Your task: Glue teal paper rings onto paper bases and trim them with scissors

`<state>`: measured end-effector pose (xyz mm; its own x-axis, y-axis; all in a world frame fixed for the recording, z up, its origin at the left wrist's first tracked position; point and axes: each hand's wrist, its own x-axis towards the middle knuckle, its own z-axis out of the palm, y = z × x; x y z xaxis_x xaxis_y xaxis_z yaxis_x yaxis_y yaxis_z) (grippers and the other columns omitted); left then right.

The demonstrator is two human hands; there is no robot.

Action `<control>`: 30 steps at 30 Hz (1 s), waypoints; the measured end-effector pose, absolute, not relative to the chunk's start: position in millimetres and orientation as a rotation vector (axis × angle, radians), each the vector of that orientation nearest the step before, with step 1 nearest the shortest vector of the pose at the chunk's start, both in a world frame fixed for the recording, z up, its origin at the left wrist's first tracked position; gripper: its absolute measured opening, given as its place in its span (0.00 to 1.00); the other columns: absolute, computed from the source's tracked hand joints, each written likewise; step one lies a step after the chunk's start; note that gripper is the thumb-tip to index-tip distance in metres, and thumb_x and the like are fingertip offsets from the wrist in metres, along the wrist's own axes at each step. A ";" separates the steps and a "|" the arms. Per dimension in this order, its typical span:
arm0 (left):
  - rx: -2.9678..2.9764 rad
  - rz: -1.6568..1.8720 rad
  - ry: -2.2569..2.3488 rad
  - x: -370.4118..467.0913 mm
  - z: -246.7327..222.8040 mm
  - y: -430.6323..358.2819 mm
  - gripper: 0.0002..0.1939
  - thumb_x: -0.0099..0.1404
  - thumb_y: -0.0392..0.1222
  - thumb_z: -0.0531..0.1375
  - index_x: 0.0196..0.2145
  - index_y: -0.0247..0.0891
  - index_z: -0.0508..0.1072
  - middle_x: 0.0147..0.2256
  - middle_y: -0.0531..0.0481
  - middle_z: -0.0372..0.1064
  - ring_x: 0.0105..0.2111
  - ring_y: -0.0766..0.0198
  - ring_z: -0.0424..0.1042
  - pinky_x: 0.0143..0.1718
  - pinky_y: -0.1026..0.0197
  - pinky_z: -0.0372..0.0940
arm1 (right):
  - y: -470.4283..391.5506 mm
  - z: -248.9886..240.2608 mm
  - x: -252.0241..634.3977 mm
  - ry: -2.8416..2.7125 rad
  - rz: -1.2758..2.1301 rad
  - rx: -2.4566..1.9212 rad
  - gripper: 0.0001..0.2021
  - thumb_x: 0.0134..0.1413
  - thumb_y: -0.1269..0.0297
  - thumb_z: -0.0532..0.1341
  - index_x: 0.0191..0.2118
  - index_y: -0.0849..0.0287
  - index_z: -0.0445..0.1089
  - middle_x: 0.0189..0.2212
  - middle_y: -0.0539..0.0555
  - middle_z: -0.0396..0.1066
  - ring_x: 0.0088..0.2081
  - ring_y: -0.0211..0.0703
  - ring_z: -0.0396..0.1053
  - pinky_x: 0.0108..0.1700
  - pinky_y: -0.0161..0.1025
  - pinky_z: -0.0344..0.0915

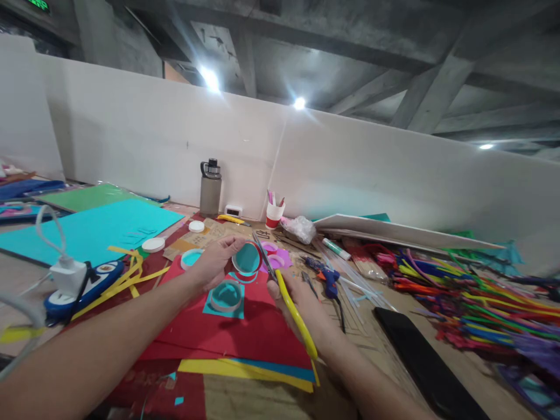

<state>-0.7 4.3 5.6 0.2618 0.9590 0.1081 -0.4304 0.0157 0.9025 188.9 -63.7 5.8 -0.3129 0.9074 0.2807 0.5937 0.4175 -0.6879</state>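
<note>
Just below the centre of the frame, a round teal piece (246,259) is clamped at its edge in the grip of the left hand (221,261). Yellow-handled scissors (292,304) are gripped by the closed right hand (301,300). Red paper (266,332) is spread beneath on the table (245,399).

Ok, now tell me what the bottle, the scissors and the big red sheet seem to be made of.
Bottle: probably smooth plastic, as its grey-brown body looks see-through; tinted glass is possible.
Scissors: blades likely steel, being grey and thin; handle likely plastic, being solid bright yellow.
Red sheet: matte, thin and flat; paper or craft foam, I can't tell which.
</note>
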 end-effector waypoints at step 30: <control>1.112 1.144 0.609 -2.4 4.3 4.7 0.13 0.57 0.47 0.62 0.33 0.33 0.74 0.25 0.50 0.69 0.25 0.66 0.68 0.29 0.63 0.64 | -62.3 0.8 190.3 -2.072 0.582 -1.253 0.11 0.60 0.55 0.51 0.33 0.57 0.60 0.24 0.46 0.61 0.25 0.36 0.56 0.27 0.32 0.52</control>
<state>-2.4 4.7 4.3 0.3454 0.9275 0.1428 -0.3999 0.0078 0.9165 190.3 -62.3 0.8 -0.3412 0.8930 0.2936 0.6098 0.4479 -0.6538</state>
